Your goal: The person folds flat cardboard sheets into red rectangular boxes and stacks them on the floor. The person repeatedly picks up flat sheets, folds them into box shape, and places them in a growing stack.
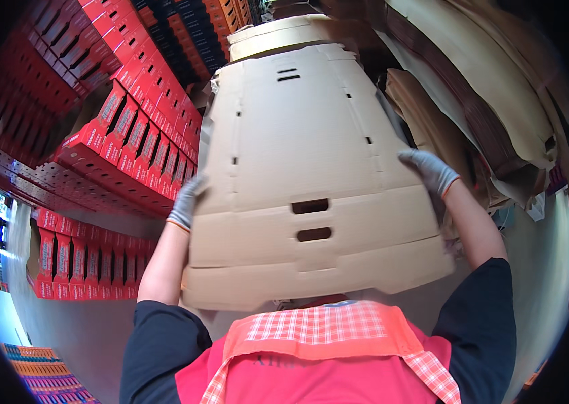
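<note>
Grey floor (99,337) lies open outside the elbows. Ahead of the chest, the cardboard sheet (304,148) is in the grip of left hand (189,200) and right hand (430,170) by its side edges, seemingly firmly; red boxes (123,143) crowd its left, stacked cardboard (425,111) its right.

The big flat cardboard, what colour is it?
The cardboard is plain light brown, shown best in the head view.

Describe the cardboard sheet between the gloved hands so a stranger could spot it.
Find the stacked red boxes at left. Right of them, the left hand and right hand flank a broad tan cardboard sheet, set apart from nearby cardboard by paired dark slots.
</note>
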Demonstrator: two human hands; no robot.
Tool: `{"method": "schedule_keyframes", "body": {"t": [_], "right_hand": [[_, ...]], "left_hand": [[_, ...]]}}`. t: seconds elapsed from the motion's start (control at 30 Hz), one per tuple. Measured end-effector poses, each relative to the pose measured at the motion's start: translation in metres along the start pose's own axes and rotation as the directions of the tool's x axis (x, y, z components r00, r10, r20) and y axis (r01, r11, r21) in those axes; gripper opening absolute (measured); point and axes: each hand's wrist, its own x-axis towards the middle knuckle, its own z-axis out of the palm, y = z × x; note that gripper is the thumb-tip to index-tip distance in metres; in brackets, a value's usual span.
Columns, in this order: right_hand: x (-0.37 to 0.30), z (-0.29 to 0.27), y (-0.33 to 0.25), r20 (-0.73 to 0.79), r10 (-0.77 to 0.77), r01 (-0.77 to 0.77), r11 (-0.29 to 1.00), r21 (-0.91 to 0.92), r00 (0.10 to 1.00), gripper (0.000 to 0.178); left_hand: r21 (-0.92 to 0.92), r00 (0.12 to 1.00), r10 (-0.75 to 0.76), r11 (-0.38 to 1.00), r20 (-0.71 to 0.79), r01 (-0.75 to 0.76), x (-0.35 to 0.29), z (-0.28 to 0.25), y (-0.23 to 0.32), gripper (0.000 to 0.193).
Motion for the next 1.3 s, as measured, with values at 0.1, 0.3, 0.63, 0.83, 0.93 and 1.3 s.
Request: {"method": "schedule_keyframes", "body": {"t": [0.1,0.3,0.63,0.83,0.93,1.3], "right_hand": [[-0.013,0.021,0.006,-0.008,-0.049,0.047,0.984,-0.174,0.999,0.037],[0.007,0.179,0.078,0.062,-0.658,0.183,0.117,-0.976,0.750,0.093],[-0.062,-0.010,0.016,0.575,-0.781,0.429,-0.445,-0.786,0.243,0.045],[-0.072,0.039,0.002,0.745,-0.541,0.734,-0.305,-0.607,0.391,0.026],[-0.079,0.075,-0.014,0.404,-0.873,0.790,-0.037,-0.612,0.273,0.030],[-0.214,0.131,-0.012,0.653,0.523,0.755,0.027,-0.655,0.548,0.054]], "left_hand": [[0.043,0.975,-0.098,0.995,0.200,0.091,-0.015,0.027,-0.018,0.045],[0.955,0.958,0.282,0.294,-0.056,-0.030,-0.057,0.221,-0.041,0.083],[0.549,0.382,0.427,-0.395,0.820,-0.737,-0.075,-0.010,-0.017,0.069],[0.542,0.512,0.249,-0.068,0.822,-0.838,-0.098,0.091,0.035,0.044],[0.535,0.443,0.582,0.015,0.682,-0.844,-0.104,0.119,0.064,0.019],[0.667,0.359,-0.620,0.380,0.698,-0.640,-0.218,0.121,0.062,0.069]]}}
